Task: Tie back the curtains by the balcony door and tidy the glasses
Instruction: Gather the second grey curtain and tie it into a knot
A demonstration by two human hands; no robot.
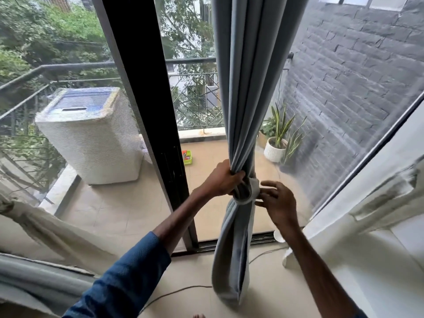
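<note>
The left hand (223,179) grips the gathered grey curtain (247,88), its fingers curled round the folds just above the knot (249,193). The right hand (278,203), fingers spread and relaxed, touches the knot's other side. Below both hands the curtain's tail hangs looped.

A home: curtain (247,88), balcony door (142,88), washing machine (91,138), potted plant (276,146) outside.

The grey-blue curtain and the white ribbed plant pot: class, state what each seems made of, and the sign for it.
The grey-blue curtain looks like thick matt cloth: it hangs in soft folds and is knotted on itself. The white ribbed plant pot is probably ceramic, perhaps plastic: rigid, with fine moulded ribs.
</note>
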